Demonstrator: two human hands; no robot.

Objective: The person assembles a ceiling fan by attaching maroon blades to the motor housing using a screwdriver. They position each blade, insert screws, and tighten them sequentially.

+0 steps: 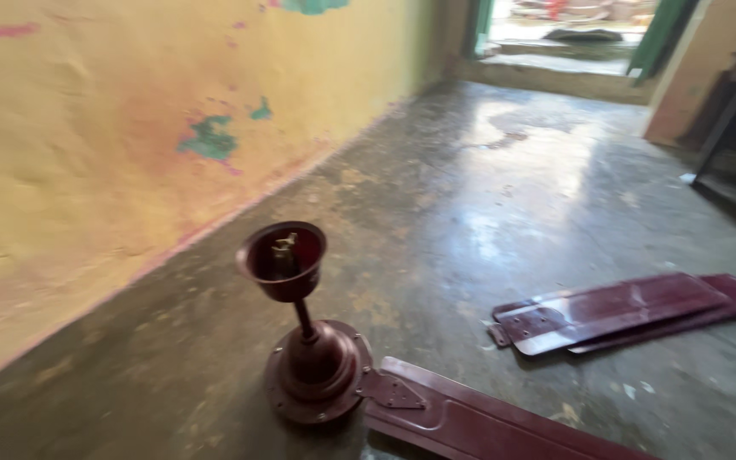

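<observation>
Hands: neither shows in the head view, so whether each grip is released or clenched cannot be told.
Ceiling fan (317, 366): maroon, standing on the floor (504, 196) on its motor housing, down rod upright, canopy cup (283, 255) on top, one blade (470, 417) attached.
Loose blades (623, 308): stacked flat, well apart from the fan.
Wall (87, 128): yellow, paint peeling, behind the fan.
Handling: likely heavy at the motor, rigid metal; attached blade thin and bendable.
Hold: the rod just under the cup, second grip beneath the housing, looks soundest.
</observation>
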